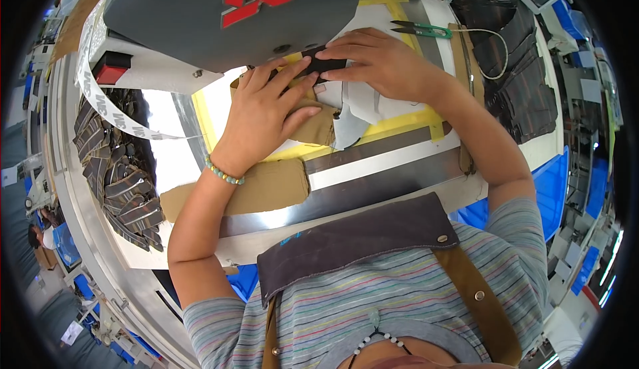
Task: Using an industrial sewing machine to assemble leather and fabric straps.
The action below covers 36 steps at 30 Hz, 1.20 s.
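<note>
My left hand (269,106) lies spread over a folded tan fabric piece (316,126), its fingers reaching under the edge of a large dark grey machine head (193,23). From the right, my right hand (383,63) stretches its fingers onto a small black piece (336,64), thumb and forefinger apart on either side of it. A pale grey fabric piece (353,119) hangs below the right fingers and overlaps the tan one. Both sets of fingertips nearly meet. What lies beneath the machine head is hidden.
Green thread snips (426,31) lie beyond my right hand. Dark striped fabric pieces (130,189) are heaped at left, with more dark pieces (519,69) stacked at right. A folded tan cloth (269,186) rests under my left forearm. Yellow tape (393,124) borders the white work plate.
</note>
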Available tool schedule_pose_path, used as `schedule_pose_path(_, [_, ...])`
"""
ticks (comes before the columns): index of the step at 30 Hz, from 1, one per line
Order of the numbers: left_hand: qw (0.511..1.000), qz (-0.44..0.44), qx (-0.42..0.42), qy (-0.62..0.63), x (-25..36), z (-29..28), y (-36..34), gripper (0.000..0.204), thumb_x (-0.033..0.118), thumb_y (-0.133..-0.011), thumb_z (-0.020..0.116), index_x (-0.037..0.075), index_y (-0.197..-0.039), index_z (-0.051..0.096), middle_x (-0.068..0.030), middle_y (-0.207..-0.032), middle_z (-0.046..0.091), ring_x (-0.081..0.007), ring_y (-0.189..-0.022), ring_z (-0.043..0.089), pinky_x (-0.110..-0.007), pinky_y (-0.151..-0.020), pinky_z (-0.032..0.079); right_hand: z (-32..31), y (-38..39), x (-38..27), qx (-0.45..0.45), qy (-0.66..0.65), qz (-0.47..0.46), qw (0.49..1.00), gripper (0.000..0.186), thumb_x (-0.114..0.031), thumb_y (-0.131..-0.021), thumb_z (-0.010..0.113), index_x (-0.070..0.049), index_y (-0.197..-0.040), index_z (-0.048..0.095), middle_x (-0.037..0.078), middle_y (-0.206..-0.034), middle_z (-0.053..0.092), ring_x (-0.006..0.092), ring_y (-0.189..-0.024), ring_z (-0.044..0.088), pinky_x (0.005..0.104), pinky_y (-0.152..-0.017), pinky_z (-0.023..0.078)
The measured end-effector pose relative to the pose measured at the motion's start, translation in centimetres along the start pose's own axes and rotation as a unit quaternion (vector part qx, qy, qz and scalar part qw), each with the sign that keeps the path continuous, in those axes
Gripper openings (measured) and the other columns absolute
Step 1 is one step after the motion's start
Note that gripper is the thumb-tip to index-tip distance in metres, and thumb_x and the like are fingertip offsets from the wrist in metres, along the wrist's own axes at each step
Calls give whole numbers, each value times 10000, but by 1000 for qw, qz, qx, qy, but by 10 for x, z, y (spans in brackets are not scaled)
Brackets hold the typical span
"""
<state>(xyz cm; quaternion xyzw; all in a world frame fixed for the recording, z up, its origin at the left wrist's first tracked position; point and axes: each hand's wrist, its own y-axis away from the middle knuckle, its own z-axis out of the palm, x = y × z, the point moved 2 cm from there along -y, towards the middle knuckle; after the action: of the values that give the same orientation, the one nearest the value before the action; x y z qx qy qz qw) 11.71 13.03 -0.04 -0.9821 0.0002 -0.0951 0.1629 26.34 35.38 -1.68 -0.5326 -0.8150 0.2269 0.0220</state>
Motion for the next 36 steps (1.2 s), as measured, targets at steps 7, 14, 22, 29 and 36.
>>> schedule_pose_path(7, [995,-28,2,99,-14,-2,1,397,244,-909,833,80,-1267,784,-35,-1480,703,-322,-1348,601,-462,-1096,505,0,2,2,-24,48,3,999,472,-69,-953,649,-298,-1345,777,-46,-1550,651,236,-1407,598,412,-1206,483])
schedule_pose_path(14, [999,4,-27,42,-9,-6,4,479,259,-950,779,80,-1392,735,-37,-1530,671,-353,-1440,549,-498,-1169,466,0,1,0,-11,47,5,999,470,-70,-956,647,-305,-1341,779,-36,-1531,662,230,-1403,600,414,-1212,478])
schedule_pose_path(22, [999,1,-44,19,-4,-6,2,568,333,-936,786,96,-1445,700,-30,-1553,654,-340,-1448,550,-507,-1158,458,0,-1,1,3,7,18,1000,396,-75,-882,711,-227,-1226,833,7,-1490,685,274,-1361,625,431,-1161,522])
schedule_pose_path(29, [1000,-17,9,-21,-8,-6,7,560,280,-901,826,40,-1393,709,-89,-1502,677,-347,-1366,614,-480,-1119,501,2,-1,2,-15,7,22,1000,449,-50,-940,646,-269,-1298,803,16,-1513,659,249,-1408,584,429,-1213,463])
schedule_pose_path(36, [996,13,-14,-91,0,-8,7,533,258,-928,816,-12,-1373,698,-143,-1483,676,-351,-1357,619,-481,-1114,515,3,0,2,0,21,1,1000,454,-33,-876,689,-229,-1270,802,40,-1505,663,274,-1381,599,439,-1176,496])
